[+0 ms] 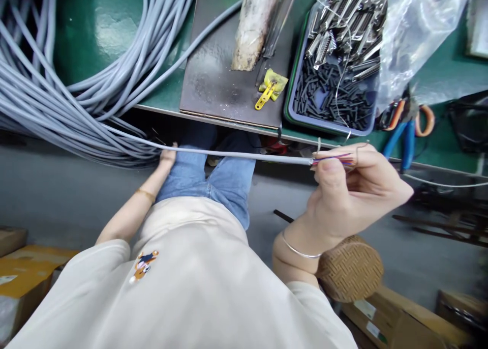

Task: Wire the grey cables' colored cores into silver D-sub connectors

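My right hand (343, 186) pinches the end of a grey cable (244, 156) between thumb and fingers. Thin red, blue and purple wires (337, 159) come out of the cut jacket there. The cable runs taut to the left, past my left hand (168, 156). That hand is at the bend of a thick bundle of grey cables (125, 148) hanging over the table edge. Its thumb lies by the taut cable, and its other fingers are mostly hidden by the bundle, closed around it as far as I can see.
On the green table (102, 28) lie a dark board (213, 79), a yellow clip (269, 92) and a blue-rimmed tray (331, 126) of metal connectors (358, 13) and black tubes (324, 92). Pliers (407, 140) sit right of the tray. A woven stool (351, 267) and cardboard boxes (404, 313) stand behind.
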The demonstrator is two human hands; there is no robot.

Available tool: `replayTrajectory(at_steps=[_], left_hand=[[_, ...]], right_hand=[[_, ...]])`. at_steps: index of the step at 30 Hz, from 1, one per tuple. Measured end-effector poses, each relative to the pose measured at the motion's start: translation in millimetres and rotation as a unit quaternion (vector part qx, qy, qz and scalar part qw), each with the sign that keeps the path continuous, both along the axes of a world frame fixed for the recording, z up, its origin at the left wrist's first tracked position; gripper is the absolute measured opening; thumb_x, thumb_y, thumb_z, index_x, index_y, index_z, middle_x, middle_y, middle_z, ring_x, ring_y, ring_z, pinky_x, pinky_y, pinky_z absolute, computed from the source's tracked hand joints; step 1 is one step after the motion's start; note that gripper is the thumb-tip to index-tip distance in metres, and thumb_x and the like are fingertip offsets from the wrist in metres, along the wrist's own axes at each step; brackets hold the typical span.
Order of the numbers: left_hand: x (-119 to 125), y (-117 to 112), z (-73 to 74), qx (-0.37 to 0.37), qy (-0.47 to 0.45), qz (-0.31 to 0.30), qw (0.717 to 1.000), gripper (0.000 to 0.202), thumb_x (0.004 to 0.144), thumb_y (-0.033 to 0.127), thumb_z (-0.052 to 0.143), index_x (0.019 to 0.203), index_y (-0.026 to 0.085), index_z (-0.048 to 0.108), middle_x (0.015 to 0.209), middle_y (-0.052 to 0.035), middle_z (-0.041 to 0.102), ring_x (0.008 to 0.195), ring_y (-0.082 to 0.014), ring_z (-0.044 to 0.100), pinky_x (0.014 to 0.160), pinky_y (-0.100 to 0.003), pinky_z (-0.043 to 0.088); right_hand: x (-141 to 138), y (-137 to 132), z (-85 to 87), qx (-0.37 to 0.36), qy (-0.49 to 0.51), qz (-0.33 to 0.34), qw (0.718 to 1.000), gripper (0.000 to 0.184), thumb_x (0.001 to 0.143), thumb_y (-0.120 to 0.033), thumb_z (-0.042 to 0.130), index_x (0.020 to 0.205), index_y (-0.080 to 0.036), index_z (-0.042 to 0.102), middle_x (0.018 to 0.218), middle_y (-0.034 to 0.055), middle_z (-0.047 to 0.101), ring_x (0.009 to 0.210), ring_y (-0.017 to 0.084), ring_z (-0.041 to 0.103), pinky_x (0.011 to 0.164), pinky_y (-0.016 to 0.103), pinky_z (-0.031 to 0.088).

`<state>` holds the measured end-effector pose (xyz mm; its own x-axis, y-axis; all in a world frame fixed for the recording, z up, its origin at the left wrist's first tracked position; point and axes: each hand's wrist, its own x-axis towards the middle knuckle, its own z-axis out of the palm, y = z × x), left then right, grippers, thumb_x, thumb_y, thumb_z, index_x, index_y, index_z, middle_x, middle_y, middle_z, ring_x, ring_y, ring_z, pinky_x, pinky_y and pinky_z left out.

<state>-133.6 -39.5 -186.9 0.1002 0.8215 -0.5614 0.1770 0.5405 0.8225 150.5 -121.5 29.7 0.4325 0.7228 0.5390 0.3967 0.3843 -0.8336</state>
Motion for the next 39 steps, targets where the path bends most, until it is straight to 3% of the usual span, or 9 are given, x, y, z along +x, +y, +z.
replayTrajectory(at_steps=[3,4,5,8,11,16,23,29,39], left_hand=[[14.2,-33.1,-4.4,0.11,0.055,-0.146,0.982,0.033,0.09,0.023,0.067,0.124,0.023,0.07,0.155,-0.0095,0.053,0.155,-0.0312,0.033,0.13,-0.048,0.022],[16.2,-36.7,-6.3,0.193,0.112,-0.323,0.92,0.034,0.091,0.023,0.063,0.124,0.023,0.069,0.156,-0.0109,0.053,0.155,-0.0332,0.033,0.129,-0.052,0.021],[16.6,-36.6,-8.5,0.221,0.123,-0.388,0.886,0.029,0.086,0.017,0.066,0.114,0.022,0.073,0.149,-0.0115,0.06,0.152,-0.0336,0.038,0.13,-0.053,0.019],[8.7,-22.6,-14.3,0.245,0.15,-0.484,0.827,0.018,0.082,0.007,0.059,0.081,0.02,0.072,0.109,-0.0129,0.076,0.131,-0.0322,0.058,0.126,-0.053,0.026],[-9.6,-11.3,-13.3,0.255,0.171,-0.531,0.79,0.021,0.085,0.007,0.054,0.077,0.02,0.068,0.094,-0.0119,0.074,0.111,-0.0281,0.066,0.118,-0.047,0.039],[-43.9,-27.1,-0.7,0.249,0.221,-0.547,0.768,0.022,0.095,0.021,0.048,0.087,0.019,0.069,0.1,-0.0154,0.07,0.105,-0.0286,0.067,0.105,-0.043,0.048],[-50.3,-21.7,-9.6,0.184,0.329,-0.45,0.809,0.044,0.096,0.021,0.039,0.136,0.014,0.058,0.143,-0.0221,0.054,0.11,-0.0322,0.067,0.099,-0.044,0.052],[-37.3,17.2,-35.7,0.083,0.369,-0.38,0.844,0.025,0.099,0.028,0.053,0.118,0.019,0.066,0.105,-0.0111,0.068,0.1,-0.0274,0.069,0.089,-0.039,0.055],[-38.3,17.9,-34.6,0.07,0.32,-0.364,0.872,0.026,0.096,0.034,0.065,0.115,0.018,0.067,0.12,-0.0084,0.068,0.11,-0.0241,0.066,0.098,-0.045,0.054]], right_hand=[[0.1,-2.4,1.8,0.002,-0.001,0.009,1.0,0.004,0.08,-0.02,0.08,0.078,-0.022,0.077,0.07,-0.001,0.072,0.065,0.012,0.061,0.055,0.025,0.045],[-0.1,-3.0,2.2,0.001,0.002,0.012,1.0,0.004,0.08,-0.019,0.079,0.078,-0.021,0.077,0.07,-0.0009,0.072,0.065,0.012,0.062,0.055,0.025,0.045],[-0.4,-3.4,2.5,0.002,0.005,0.014,1.0,0.004,0.08,-0.018,0.079,0.078,-0.021,0.076,0.071,-0.001,0.072,0.065,0.012,0.062,0.055,0.025,0.045],[-1.1,-4.3,2.8,0.008,0.006,0.014,1.0,0.005,0.079,-0.017,0.079,0.079,-0.022,0.076,0.072,-0.0011,0.073,0.066,0.012,0.064,0.055,0.025,0.046],[-0.5,-5.4,1.9,0.008,-0.002,0.009,1.0,0.005,0.079,-0.018,0.08,0.079,-0.021,0.076,0.071,-0.0009,0.073,0.066,0.013,0.064,0.054,0.025,0.046],[-0.1,-7.9,-0.4,-0.006,0.0,-0.005,1.0,0.003,0.081,-0.022,0.079,0.079,-0.022,0.077,0.071,-0.0013,0.072,0.066,0.013,0.062,0.055,0.026,0.046],[-3.0,-5.2,-0.2,-0.006,0.004,-0.005,1.0,0.004,0.08,-0.023,0.081,0.08,-0.022,0.077,0.072,-0.0004,0.072,0.067,0.013,0.062,0.055,0.026,0.045],[-7.0,-5.3,3.0,-0.011,0.0,-0.007,1.0,0.004,0.08,-0.02,0.079,0.079,-0.023,0.077,0.073,-0.0015,0.072,0.067,0.013,0.062,0.056,0.026,0.047],[-5.8,-5.9,0.0,-0.006,-0.002,-0.015,1.0,0.004,0.079,-0.021,0.08,0.078,-0.023,0.077,0.071,-0.0009,0.071,0.065,0.013,0.062,0.053,0.026,0.046]])
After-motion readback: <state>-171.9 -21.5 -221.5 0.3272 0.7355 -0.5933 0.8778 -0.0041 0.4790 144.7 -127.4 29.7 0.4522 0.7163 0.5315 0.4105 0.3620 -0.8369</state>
